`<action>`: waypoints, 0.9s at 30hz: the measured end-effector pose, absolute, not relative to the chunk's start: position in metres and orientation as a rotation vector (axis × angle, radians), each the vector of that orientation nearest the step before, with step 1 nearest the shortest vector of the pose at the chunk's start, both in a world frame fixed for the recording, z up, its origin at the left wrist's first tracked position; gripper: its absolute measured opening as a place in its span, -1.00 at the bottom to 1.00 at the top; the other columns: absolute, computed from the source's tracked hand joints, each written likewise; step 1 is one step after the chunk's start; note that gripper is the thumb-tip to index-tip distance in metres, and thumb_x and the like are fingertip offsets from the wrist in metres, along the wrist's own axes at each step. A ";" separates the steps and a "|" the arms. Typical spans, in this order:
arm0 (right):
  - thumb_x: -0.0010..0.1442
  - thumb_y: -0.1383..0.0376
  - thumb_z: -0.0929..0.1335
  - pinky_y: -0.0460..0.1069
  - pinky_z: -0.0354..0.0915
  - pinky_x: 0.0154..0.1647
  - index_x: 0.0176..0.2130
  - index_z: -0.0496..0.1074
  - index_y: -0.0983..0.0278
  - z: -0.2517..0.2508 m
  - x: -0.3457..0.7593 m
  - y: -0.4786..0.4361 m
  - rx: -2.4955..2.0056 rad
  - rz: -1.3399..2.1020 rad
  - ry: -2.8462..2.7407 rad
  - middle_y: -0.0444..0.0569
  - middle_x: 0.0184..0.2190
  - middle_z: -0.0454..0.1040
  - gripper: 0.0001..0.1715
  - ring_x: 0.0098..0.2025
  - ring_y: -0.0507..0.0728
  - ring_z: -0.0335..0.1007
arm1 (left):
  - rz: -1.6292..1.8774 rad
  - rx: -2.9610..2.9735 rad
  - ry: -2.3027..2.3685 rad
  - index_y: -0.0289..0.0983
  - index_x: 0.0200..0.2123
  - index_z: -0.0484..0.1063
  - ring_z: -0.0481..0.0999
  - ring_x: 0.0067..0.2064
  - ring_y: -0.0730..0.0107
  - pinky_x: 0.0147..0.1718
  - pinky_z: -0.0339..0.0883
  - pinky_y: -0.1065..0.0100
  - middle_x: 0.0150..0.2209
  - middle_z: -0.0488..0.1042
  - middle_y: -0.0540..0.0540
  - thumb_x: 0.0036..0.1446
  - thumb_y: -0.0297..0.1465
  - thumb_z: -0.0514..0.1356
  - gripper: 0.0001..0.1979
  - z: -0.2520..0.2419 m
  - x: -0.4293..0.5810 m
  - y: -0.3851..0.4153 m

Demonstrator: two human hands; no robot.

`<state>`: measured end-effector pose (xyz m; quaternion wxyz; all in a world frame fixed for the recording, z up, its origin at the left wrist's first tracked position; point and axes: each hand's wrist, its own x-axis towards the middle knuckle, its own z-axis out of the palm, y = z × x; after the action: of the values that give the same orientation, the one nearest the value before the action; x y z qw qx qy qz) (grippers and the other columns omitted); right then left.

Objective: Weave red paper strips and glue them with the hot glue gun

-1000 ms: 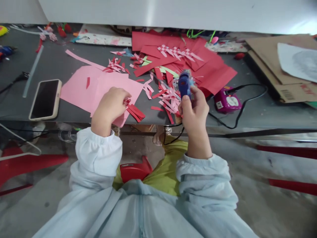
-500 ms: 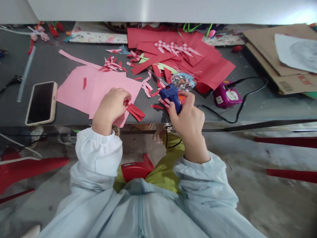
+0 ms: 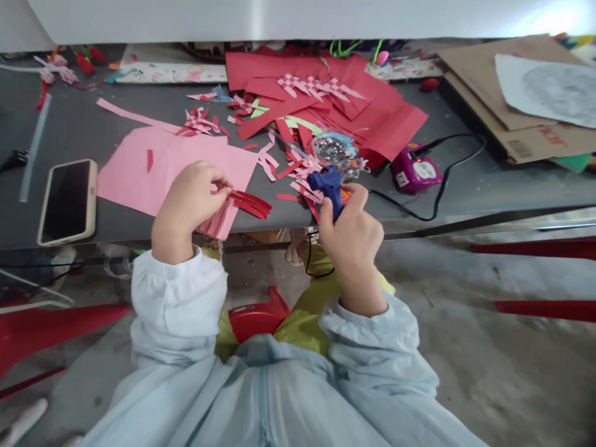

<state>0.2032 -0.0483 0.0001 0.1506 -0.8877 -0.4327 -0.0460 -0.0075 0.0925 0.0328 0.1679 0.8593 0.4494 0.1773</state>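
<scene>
At the far left of the grey table [image 3: 488, 186], a phone [image 3: 67, 202] is lying face up with its screen dark. A clear rod [image 3: 32, 149] is lying just beyond it.

A pink paper sheet [image 3: 153, 171] is lying flat next to the phone, reaching the near edge of the table.

The left hand [image 3: 190, 198] is resting over the near right corner of the pink paper sheet. Its fingers are closing in a narrow pinch on one end of a bundle of red paper strips [image 3: 249, 203]. The strips are fanning out to the right, over the table edge and just above the surface.

The glue gun [image 3: 328, 185] is sitting to the right of the strips, near them but not touching. Its blue body is pointing left and away from the person (the nozzle tip is too small to make out). The right hand [image 3: 351, 233] is wrapping tightly around the handle, with one finger lying against the orange trigger. A thin black cord [image 3: 310, 261] is hanging from the handle below the table edge.

Just behind the glue gun, a clear packet [image 3: 333, 148] of small pieces is resting on loose pink and red offcuts. Large red paper sheets [image 3: 372, 112] are overlapping behind it, and a woven red-and-white piece [image 3: 316, 87] is lying on top of them.

Further right, a magenta device [image 3: 414, 174] is sitting on the table with a black cable [image 3: 447, 180] looping from it. Flattened cardboard [image 3: 503, 93] is occupying the far right corner, carrying a white sheet [image 3: 549, 93].
</scene>
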 end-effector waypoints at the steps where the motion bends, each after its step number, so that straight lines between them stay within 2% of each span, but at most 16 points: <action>1: 0.29 0.09 0.21 -0.02 0.11 -0.48 0.15 0.29 0.40 0.001 0.204 -0.050 -2.578 -0.132 -1.219 0.10 -0.49 0.51 -0.42 -0.51 0.23 0.41 | 0.544 2.394 1.274 -0.20 -0.41 0.58 0.55 -0.23 0.19 -0.18 0.41 0.22 -0.29 0.61 -0.11 0.03 -0.43 0.26 -0.92 0.035 -0.010 0.092; 4: 0.29 0.11 0.20 0.02 0.16 -0.46 0.14 0.28 0.41 0.003 0.210 -0.049 -2.659 -0.114 -1.161 0.14 -0.46 0.52 -0.43 -0.47 0.28 0.45 | 0.684 2.211 1.211 -0.20 -0.42 0.56 0.55 -0.32 0.30 -0.26 0.41 0.29 -0.36 0.61 -0.07 0.03 -0.37 0.29 -0.96 0.041 -0.015 0.087; 9: 0.28 0.14 0.22 0.09 0.25 -0.39 0.12 0.28 0.44 0.004 0.217 -0.040 -2.727 -0.046 -1.129 0.23 -0.40 0.54 -0.45 -0.40 0.35 0.50 | 0.960 1.805 1.122 -0.22 -0.45 0.54 0.48 -0.45 0.45 -0.42 0.40 0.39 -0.46 0.56 -0.02 -0.02 -0.44 0.28 -0.98 0.043 -0.010 0.080; 14: 0.30 0.10 0.21 0.11 0.28 -0.34 0.11 0.27 0.46 0.009 0.219 -0.035 -2.742 -0.004 -1.150 0.27 -0.36 0.55 -0.44 -0.34 0.39 0.53 | 1.053 1.560 1.095 -0.24 -0.49 0.52 0.41 -0.53 0.54 -0.53 0.37 0.46 -0.54 0.49 0.02 -0.04 -0.47 0.31 -0.97 0.040 -0.001 0.079; 22: 0.30 0.12 0.22 0.12 0.33 -0.23 0.06 0.28 0.47 0.009 0.216 -0.033 -2.600 -0.094 -1.283 0.35 -0.11 0.49 -0.48 -0.18 0.36 0.51 | 1.131 1.544 1.104 -0.24 -0.44 0.52 0.47 -0.48 0.53 -0.51 0.39 0.48 -0.49 0.52 0.03 0.06 -0.47 0.31 -0.95 0.043 0.013 0.075; 27: 0.30 0.09 0.21 0.12 0.33 -0.21 0.04 0.30 0.43 0.009 0.217 -0.031 -2.514 -0.074 -1.405 0.35 -0.02 0.44 -0.49 -0.11 0.35 0.46 | 1.180 1.556 1.065 -0.24 -0.42 0.50 0.57 -0.33 0.45 -0.31 0.50 0.42 -0.39 0.58 0.00 0.11 -0.45 0.28 -0.94 0.040 0.019 0.074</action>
<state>0.2170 -0.0310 0.0090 0.1300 -0.8653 -0.4835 -0.0255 0.0194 0.0738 0.0402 0.4427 0.6273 0.4291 0.4758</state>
